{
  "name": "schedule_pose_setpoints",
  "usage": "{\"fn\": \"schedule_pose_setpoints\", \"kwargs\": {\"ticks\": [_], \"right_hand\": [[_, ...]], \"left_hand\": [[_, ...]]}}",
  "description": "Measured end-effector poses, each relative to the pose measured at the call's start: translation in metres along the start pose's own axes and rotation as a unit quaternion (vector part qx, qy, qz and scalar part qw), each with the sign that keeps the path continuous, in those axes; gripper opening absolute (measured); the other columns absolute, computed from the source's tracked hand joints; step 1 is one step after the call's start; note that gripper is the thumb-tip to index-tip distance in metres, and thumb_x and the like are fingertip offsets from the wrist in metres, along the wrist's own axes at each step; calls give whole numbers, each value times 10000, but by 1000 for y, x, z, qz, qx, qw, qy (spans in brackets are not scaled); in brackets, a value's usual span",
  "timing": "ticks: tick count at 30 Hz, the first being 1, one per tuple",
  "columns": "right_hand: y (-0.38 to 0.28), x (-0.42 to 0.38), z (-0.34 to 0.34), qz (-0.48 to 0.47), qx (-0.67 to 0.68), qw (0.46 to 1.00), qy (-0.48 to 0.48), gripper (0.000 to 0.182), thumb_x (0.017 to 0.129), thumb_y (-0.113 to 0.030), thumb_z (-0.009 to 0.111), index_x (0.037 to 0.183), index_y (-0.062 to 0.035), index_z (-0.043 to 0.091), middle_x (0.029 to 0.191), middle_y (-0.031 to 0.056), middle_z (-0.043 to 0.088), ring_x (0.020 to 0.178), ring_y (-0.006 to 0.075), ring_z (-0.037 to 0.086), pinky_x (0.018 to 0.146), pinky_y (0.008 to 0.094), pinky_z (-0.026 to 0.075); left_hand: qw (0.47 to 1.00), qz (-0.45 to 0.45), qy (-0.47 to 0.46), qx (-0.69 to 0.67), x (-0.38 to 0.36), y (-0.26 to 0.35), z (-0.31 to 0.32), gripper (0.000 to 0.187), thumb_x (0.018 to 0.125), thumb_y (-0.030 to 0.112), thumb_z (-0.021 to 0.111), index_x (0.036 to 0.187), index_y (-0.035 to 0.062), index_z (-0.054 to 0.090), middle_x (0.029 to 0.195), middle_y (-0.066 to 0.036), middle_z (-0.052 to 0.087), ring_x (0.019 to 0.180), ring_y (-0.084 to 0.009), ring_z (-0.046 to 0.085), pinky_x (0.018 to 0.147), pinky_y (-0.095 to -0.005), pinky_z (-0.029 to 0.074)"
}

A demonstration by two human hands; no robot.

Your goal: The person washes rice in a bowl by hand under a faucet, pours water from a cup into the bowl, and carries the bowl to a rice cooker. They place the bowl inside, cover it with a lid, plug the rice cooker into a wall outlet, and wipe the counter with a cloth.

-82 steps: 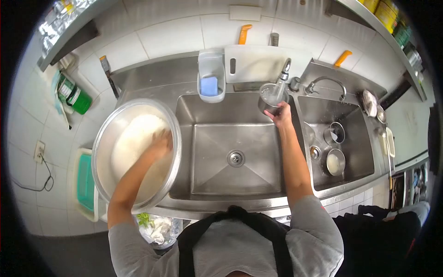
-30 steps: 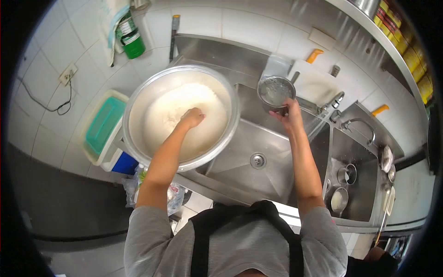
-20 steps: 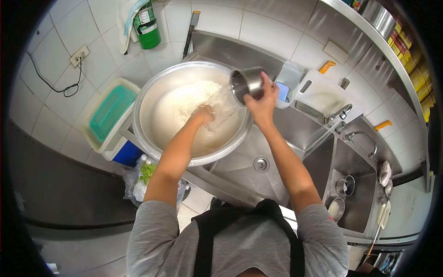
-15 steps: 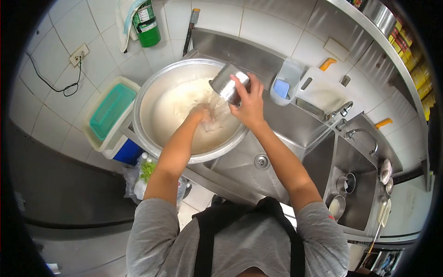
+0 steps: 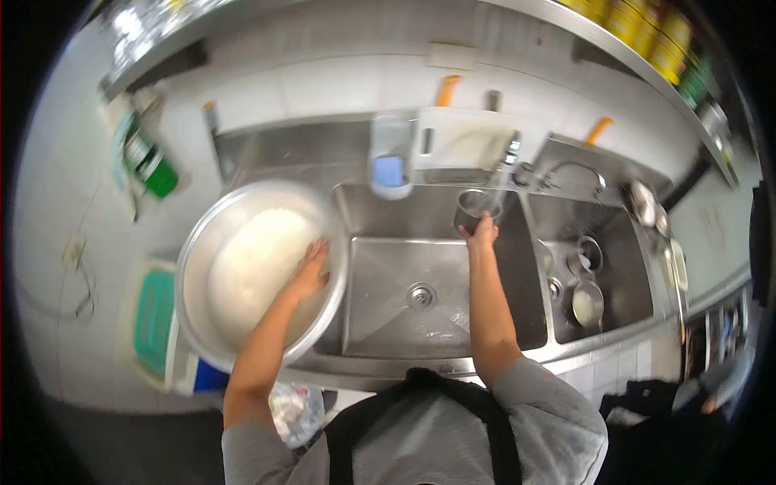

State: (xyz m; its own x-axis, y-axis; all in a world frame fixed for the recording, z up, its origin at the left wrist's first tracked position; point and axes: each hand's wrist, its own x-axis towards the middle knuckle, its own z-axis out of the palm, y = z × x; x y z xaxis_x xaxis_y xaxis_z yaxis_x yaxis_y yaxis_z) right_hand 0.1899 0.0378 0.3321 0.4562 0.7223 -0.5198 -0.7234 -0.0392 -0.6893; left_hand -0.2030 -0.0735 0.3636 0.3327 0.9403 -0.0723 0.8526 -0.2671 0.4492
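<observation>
A large metal bowl [image 5: 194, 307] stands at the left of the sink, with a mass of white grains [image 5: 263, 242] in cloudy water inside it. My left hand [image 5: 309, 273] is over the right part of that bowl, fingers stretched out and slightly apart, holding nothing. Under the running faucet [image 5: 512, 149], my right hand [image 5: 482, 232] grips a metal cup [image 5: 469, 212] by its side. The cup's mouth faces up toward the stream. Below it lies the large sink basin [image 5: 404, 323].
A clear bin with a blue sponge [image 5: 388, 170] and a white cutting board [image 5: 465, 141] stand behind the basin. The right basin [image 5: 622, 283] holds small metal bowls. A teal tray [image 5: 153, 319] is at far left. A person's arm [image 5: 719, 392] shows at lower right.
The view has turned to the right. My right hand has carried the cup from the bowl to the faucet. My left hand has come out of the mixture toward the bowl's right side.
</observation>
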Motion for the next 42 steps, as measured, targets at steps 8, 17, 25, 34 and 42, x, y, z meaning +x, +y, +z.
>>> {"fn": "schedule_pose_setpoints", "kwargs": {"ticks": [8, 17, 25, 34, 42], "right_hand": [[-29, 8, -9, -52, 36, 998, -25, 576, 793, -270, 502, 1235, -146, 153, 1162, 136, 353, 834, 330, 506, 697, 534, 447], [-67, -62, -20, 4, -33, 999, 35, 711, 745, -271, 558, 1287, -76, 142, 1267, 182, 294, 1114, 376, 368, 782, 525, 437], [-43, -30, -17, 10, -129, 983, 129, 698, 686, -353, 556, 1257, -94, 248, 1072, 172, 479, 773, 306, 575, 542, 337, 517], [-54, -45, -17, 23, -12, 999, 42, 634, 705, -243, 567, 1227, -92, 239, 1198, 199, 357, 1017, 370, 456, 697, 506, 484], [-20, 5, -19, 4, 4, 1000, 23, 705, 692, -270, 578, 1253, -108, 183, 1118, 174, 403, 953, 344, 469, 637, 465, 489]], "left_hand": [[996, 28, -43, -71, 9, -39, 44, 560, 764, 37, 419, 1278, -36, 210, 1322, -237, 211, 1244, -313, 185, 1030, -328, 132], [969, 208, -119, 60, 78, 162, 89, 546, 766, 49, 410, 1272, -38, 225, 1309, -233, 238, 1229, -310, 216, 1020, -330, 156], [955, 235, -167, 69, 103, 169, 94, 534, 767, 60, 402, 1266, -39, 238, 1297, -231, 263, 1216, -308, 244, 1011, -331, 177], [958, 214, -174, 83, 105, 146, 89, 523, 768, 72, 393, 1259, -40, 252, 1284, -227, 291, 1201, -305, 275, 1002, -333, 201], [976, 99, -166, 95, 84, 57, 63, 514, 770, 83, 385, 1253, -42, 265, 1272, -224, 316, 1187, -303, 303, 993, -334, 222]]}}
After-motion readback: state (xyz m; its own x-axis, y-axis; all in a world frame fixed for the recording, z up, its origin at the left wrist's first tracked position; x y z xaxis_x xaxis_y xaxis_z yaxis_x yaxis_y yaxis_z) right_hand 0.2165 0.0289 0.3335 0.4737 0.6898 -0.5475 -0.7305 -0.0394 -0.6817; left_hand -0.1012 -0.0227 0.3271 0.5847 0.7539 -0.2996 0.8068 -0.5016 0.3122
